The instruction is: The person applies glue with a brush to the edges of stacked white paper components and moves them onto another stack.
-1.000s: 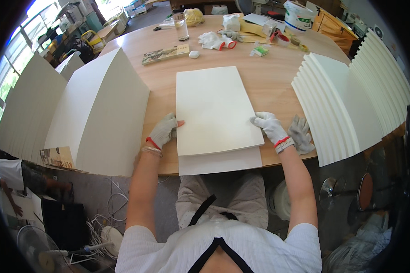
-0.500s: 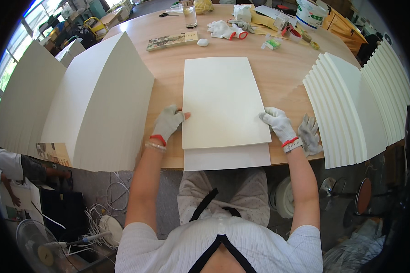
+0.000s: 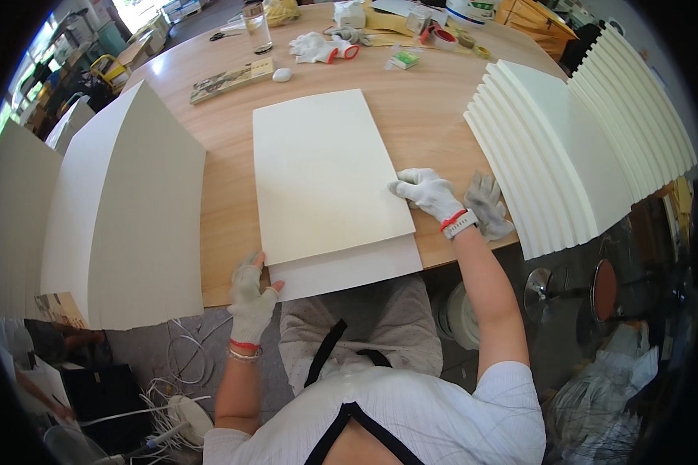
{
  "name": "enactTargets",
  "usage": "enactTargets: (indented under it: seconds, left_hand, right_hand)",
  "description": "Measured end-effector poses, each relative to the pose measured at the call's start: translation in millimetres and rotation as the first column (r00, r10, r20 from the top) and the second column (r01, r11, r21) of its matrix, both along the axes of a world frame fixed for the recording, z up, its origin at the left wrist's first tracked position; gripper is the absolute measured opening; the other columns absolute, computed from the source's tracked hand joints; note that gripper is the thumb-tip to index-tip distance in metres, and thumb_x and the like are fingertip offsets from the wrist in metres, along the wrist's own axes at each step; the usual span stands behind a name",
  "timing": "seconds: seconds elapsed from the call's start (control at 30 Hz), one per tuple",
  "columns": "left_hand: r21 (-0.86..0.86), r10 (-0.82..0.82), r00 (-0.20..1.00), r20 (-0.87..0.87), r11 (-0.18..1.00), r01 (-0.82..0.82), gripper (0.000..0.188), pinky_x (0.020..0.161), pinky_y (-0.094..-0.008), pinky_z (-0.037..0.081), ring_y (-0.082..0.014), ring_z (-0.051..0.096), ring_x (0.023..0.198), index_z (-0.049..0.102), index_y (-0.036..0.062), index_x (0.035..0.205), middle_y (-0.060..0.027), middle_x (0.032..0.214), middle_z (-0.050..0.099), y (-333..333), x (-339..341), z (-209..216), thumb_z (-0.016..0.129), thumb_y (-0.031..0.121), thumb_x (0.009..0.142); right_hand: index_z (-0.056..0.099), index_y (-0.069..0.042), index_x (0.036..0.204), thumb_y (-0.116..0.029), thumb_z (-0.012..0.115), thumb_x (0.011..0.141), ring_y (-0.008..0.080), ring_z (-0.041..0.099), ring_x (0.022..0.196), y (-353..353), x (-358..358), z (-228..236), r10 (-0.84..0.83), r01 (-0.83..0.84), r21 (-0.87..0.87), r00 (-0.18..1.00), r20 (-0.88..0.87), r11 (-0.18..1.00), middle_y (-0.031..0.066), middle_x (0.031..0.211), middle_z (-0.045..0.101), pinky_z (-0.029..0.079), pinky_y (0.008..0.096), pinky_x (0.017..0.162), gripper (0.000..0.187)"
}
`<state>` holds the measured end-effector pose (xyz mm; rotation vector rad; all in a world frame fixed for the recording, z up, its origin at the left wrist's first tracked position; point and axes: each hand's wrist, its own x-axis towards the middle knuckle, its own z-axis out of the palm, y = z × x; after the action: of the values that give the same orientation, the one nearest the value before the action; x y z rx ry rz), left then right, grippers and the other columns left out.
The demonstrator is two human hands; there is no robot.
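Note:
A cream-white board or thin stack (image 3: 326, 178) lies on the table before me, with a white sheet (image 3: 357, 267) showing beneath its near edge. My right hand (image 3: 428, 192), in a white glove, pinches the board's right edge. At the near left corner is my left hand (image 3: 253, 287), gloved with bare thumb and index tips. Its thumb touches the sheet's left edge and the index finger is at the board's corner, the two spread apart. Its other fingers are partly hidden.
Tall piles of white sheets (image 3: 143, 217) stand at left, and ridged white stacks (image 3: 527, 155) at right. A loose grey glove (image 3: 486, 206) lies beside my right wrist. Further back are a long printed box (image 3: 231, 80), white gloves (image 3: 314, 48), a glass (image 3: 257, 29) and tape rolls (image 3: 444, 39).
My left hand has slid down from the board's left side to the near left corner. The right hand stays at the right edge. The whole view has shifted and turned.

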<state>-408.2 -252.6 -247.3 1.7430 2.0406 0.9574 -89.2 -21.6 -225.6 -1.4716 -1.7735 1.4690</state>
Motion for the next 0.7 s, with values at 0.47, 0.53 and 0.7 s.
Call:
enactTargets:
  seconds: [0.47,0.53,0.7]
  left_hand:
    - [-0.047,-0.042,0.986,-0.159,0.998,0.035,0.071,0.098,-0.0374,0.045,-0.0339,0.053,0.119,0.051,-0.0014,0.131,-0.0210,0.132,0.052,6.9,-7.4,16.6,0.081,0.012,0.068]
    - [0.028,-0.254,0.921,-0.295,0.961,0.274,0.081,0.095,-0.0383,0.048,-0.0331,0.055,0.116,0.049,0.0012,0.133,-0.0187,0.136,0.050,15.4,7.9,50.5,0.084,0.019,0.062]
    - [-0.165,-0.433,0.760,-0.484,0.899,0.407,0.094,0.090,-0.0414,0.050,-0.0346,0.056,0.113,0.042,0.0092,0.141,-0.0196,0.144,0.040,28.8,25.8,69.8,0.084,0.028,0.060]
  right_hand:
    - [0.061,-0.002,0.081,-0.030,0.061,0.091,0.0321,0.059,0.075,-43.3,-12.1,22.9,-0.090,0.000,0.745,0.993,0.081,0.667,0.0140,0.077,0.063,0.046,0.0400,0.065,0.030]
    - [0.062,-0.001,0.081,-0.030,0.061,0.091,0.0320,0.058,0.075,-55.9,-6.0,21.4,0.126,-0.098,0.659,0.992,0.005,0.746,0.0142,0.076,0.063,0.046,0.0404,0.065,0.031]
    - [0.067,0.002,0.100,-0.025,0.057,0.095,0.0250,0.063,0.091,-59.5,5.2,30.6,0.341,-0.384,0.414,0.923,0.177,0.825,0.0143,0.096,0.068,0.049,0.0342,0.082,0.029]
